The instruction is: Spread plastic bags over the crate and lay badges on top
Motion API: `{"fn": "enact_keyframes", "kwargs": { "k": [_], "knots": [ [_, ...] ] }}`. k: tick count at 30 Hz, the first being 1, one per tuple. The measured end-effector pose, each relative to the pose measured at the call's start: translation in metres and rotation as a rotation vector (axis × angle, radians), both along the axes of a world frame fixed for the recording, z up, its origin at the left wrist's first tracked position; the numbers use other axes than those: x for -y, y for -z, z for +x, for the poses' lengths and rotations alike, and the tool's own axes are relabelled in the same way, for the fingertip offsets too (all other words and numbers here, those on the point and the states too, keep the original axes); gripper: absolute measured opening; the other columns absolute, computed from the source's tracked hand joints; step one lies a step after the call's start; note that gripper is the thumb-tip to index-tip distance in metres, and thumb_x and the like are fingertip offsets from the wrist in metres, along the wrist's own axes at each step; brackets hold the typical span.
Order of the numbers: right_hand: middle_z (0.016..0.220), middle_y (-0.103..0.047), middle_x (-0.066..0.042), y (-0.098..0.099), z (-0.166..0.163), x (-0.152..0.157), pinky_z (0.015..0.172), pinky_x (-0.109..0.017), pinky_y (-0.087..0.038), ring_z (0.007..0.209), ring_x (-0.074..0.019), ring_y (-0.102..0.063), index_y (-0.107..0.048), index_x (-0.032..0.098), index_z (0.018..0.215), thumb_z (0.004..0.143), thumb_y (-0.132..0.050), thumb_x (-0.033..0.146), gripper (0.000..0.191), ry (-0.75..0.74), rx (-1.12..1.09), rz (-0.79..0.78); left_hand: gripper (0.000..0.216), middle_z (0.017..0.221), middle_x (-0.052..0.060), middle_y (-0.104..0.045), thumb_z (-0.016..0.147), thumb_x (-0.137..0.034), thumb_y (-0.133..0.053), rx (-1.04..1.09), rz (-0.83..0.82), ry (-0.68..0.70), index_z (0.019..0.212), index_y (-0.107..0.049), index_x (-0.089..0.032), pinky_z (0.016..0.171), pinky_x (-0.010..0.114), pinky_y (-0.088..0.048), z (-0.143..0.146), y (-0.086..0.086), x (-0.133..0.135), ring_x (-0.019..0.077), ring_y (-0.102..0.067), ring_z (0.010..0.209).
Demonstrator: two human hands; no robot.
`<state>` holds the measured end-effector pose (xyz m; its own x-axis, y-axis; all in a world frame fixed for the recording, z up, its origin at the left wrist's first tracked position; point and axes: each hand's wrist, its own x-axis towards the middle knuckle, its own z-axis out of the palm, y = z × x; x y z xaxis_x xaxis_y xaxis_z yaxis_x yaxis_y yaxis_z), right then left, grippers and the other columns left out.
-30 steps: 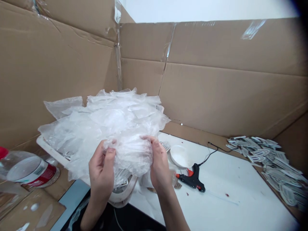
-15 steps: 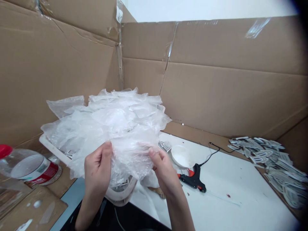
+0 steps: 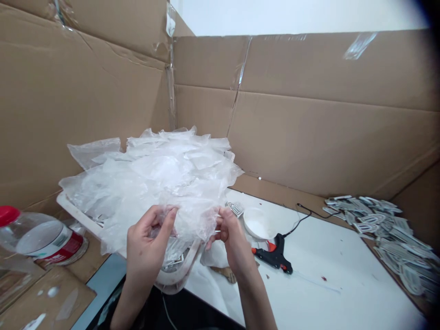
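A: What are the hands busy with?

B: A clear plastic bag (image 3: pixel 193 219), thin and crumpled. It is up in front of the person, above the near end of a white tray (image 3: pixel 77 219).

A: How is it held?

B: From both sides. The left hand (image 3: pixel 148 240) pinches one edge between thumb and curled fingers. The right hand (image 3: pixel 234 238) has the opposite edge, its thumb and fingertips closed on the film. I can't tell whether it is one layer or several.

A: And just behind it?

B: A big heap of bags (image 3: pixel 154 167) like it, rising out of the tray and spilling over its sides.

A: What's next to the right hand?

B: Beyond it, a small card (image 3: pixel 235 209) with an arch pattern, then a white bowl (image 3: pixel 258 223). Near the bowl a black and orange glue gun (image 3: pixel 276 257) lies on its side, its cord (image 3: pixel 298 223) running back across the white table (image 3: pixel 319 307).

A: Further out?

B: At the far right, a spread of flat grey and white pieces (image 3: pixel 395 233), piled over one another. On the left, a clear bottle (image 3: pixel 44 236) with a red cap (image 3: pixel 8 214) lies tilted beside the tray, and cardboard walls (image 3: pixel 309 119) stand behind everything.
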<state>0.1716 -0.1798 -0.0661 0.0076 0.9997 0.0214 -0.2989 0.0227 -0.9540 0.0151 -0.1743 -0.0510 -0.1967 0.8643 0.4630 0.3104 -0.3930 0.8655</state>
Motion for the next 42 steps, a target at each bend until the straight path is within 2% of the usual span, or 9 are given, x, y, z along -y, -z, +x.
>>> {"fn": "enact_keyframes", "kwargs": {
  "k": [5,12,16,22,27,33,35,39,42],
  "knots": [
    [0.055,-0.059,0.002,-0.001,0.005,0.002,0.044,-0.02,-0.039,0.044,-0.0084,-0.048,-0.056,0.017,0.068,0.067,-0.075,0.053,0.04,-0.036,0.097,-0.01,0.018,0.052,-0.005,-0.054,0.087,-0.031,-0.056,-0.149,0.121,-0.12,0.074,-0.062,-0.019,0.046,0.017,-0.037,0.0,0.004,0.004,0.0077,-0.046,0.045],
    [0.028,-0.036,0.007,0.01,0.01,0.005,0.033,-0.02,-0.016,0.026,-0.0045,-0.023,-0.042,0.02,0.055,0.081,-0.051,0.067,0.055,0.083,0.228,-0.001,0.03,0.037,-0.007,-0.041,0.09,-0.03,-0.046,-0.142,0.037,-0.227,0.065,-0.056,-0.019,0.041,0.018,-0.031,-0.003,0.004,0.001,0.008,-0.039,0.036],
    [0.046,-0.047,0.003,0.007,0.01,0.003,0.04,-0.02,-0.033,0.04,-0.0082,-0.041,-0.052,0.018,0.06,0.079,-0.043,0.075,0.06,0.173,0.188,0.084,0.027,0.036,-0.008,-0.041,0.09,-0.032,-0.045,-0.134,-0.037,-0.242,0.074,-0.063,-0.019,0.044,0.018,-0.032,0.003,-0.002,0.003,0.0085,-0.04,0.037],
    [0.059,-0.06,0.002,0.003,0.008,0.005,0.046,-0.02,-0.038,0.047,-0.0087,-0.048,-0.053,0.018,0.068,0.072,-0.07,0.054,0.04,-0.102,0.216,0.045,0.028,0.035,-0.007,-0.041,0.089,-0.031,-0.044,-0.185,-0.012,-0.252,0.075,-0.066,-0.019,0.045,0.02,-0.033,0.003,-0.002,0.004,0.0094,-0.041,0.036],
    [0.029,-0.035,0.007,0.012,0.006,0.009,0.035,-0.022,-0.019,0.028,-0.0056,-0.023,-0.04,0.021,0.052,0.083,-0.051,0.064,0.054,0.07,0.213,0.015,0.042,0.034,-0.005,-0.042,0.092,-0.034,-0.042,-0.202,0.023,-0.255,0.056,-0.056,-0.019,0.044,0.023,-0.034,-0.003,0.0,0.004,0.0103,-0.042,0.034],
    [0.078,-0.065,-0.001,0.002,0.017,0.001,0.062,-0.025,-0.046,0.065,-0.0146,-0.058,-0.062,0.022,0.101,0.071,-0.067,0.061,0.049,0.067,0.124,0.069,0.048,0.038,-0.003,-0.042,0.091,-0.032,-0.047,-0.29,0.152,-0.153,0.045,-0.049,-0.019,0.043,0.025,-0.03,-0.001,-0.002,0.007,0.0099,-0.04,0.037],
    [0.08,-0.065,-0.002,-0.003,0.015,-0.003,0.066,-0.027,-0.046,0.071,-0.0165,-0.06,-0.064,0.02,0.092,0.073,-0.069,0.053,0.039,-0.003,0.154,0.031,0.04,0.046,-0.002,-0.048,0.09,-0.031,-0.05,-0.368,0.212,-0.088,0.053,-0.055,-0.018,0.046,0.024,-0.031,0.0,-0.002,0.006,0.0102,-0.043,0.042],
    [0.066,-0.054,0.001,-0.005,0.0,-0.012,0.058,-0.025,-0.038,0.062,-0.0146,-0.049,-0.055,0.019,0.07,0.088,-0.05,0.051,0.036,0.325,0.251,0.141,0.027,0.045,-0.005,-0.048,0.092,-0.033,-0.048,-0.403,0.168,-0.036,0.079,-0.067,-0.019,0.045,0.022,-0.031,0.005,0.006,0.007,0.0088,-0.043,0.039],
    [0.061,-0.046,0.002,-0.006,-0.01,-0.021,0.056,-0.026,-0.032,0.059,-0.014,-0.041,-0.047,0.021,0.067,0.093,-0.04,0.046,0.037,0.614,0.407,0.276,0.038,0.035,-0.005,-0.039,0.092,-0.039,-0.045,-0.296,0.018,-0.033,0.068,-0.065,-0.018,0.042,0.022,-0.03,0.009,0.009,0.009,0.0087,-0.039,0.033]
  ]
}}
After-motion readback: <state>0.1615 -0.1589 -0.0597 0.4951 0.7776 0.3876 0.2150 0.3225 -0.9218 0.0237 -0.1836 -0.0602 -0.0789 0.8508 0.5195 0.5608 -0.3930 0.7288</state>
